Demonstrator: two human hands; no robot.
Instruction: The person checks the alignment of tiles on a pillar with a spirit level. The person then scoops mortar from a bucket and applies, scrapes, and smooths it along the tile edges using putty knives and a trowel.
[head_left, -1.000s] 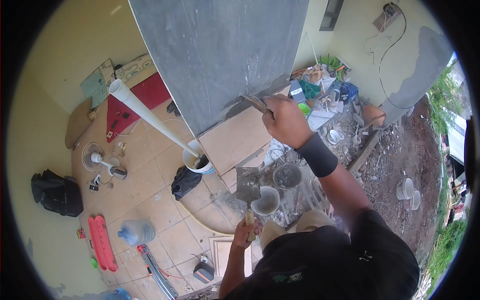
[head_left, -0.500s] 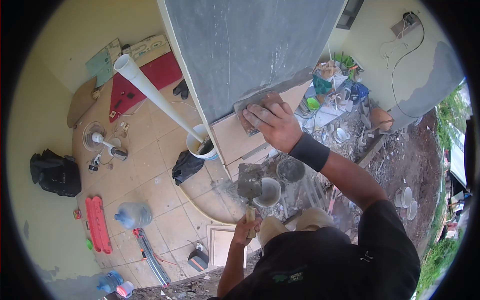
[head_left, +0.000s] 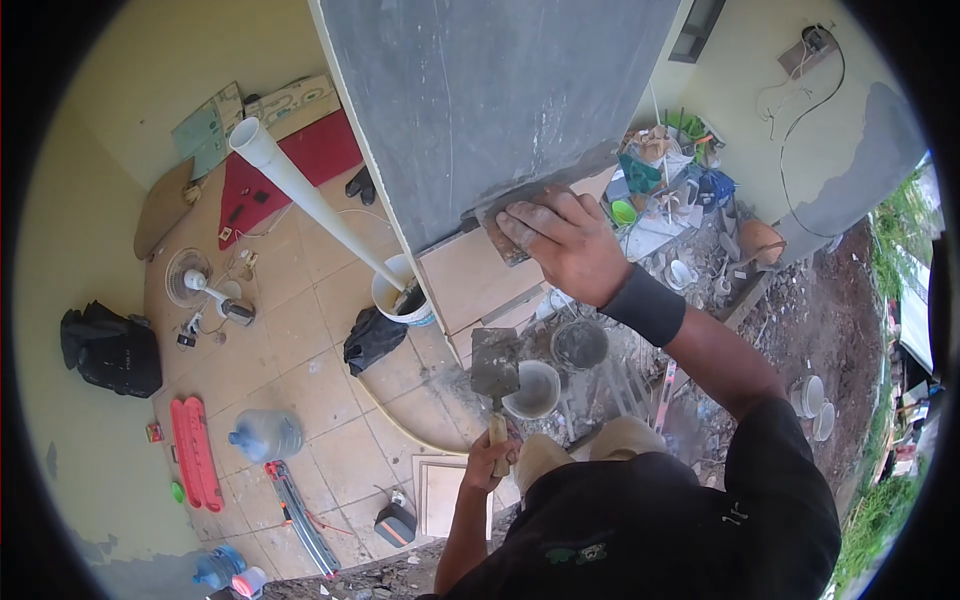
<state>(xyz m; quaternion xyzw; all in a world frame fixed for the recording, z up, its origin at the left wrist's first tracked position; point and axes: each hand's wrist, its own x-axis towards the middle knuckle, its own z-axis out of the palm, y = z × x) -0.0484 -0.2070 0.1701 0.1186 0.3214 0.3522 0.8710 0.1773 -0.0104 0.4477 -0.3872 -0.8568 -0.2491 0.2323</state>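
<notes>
The right hand [head_left: 575,245], with a dark band [head_left: 648,305] around its wrist, held a flat plate [head_left: 504,240]. The fingers were bent over the plate's back and clamped on it (the thumb was mostly hidden, so its place could not be told). The plate was at the lower part of the grey wall [head_left: 500,100], by a darker strip just above a pale tile [head_left: 470,282]; whether its whole face touched the wall could not be told.

Lower down, the left hand [head_left: 484,458] had its fingers closed around the wooden handle of a trowel [head_left: 495,365]. The trowel's grey blade pointed away from the person, just beside a pale bucket [head_left: 538,392]. A dark bucket [head_left: 580,346] stood next to that one.

To the left, a long white pipe [head_left: 310,205] leaned with its lower end in a white bucket [head_left: 424,318], near a black bag [head_left: 373,342]. A water bottle [head_left: 268,436] lay on the tiled floor [head_left: 330,385], near a red case [head_left: 197,455].
</notes>
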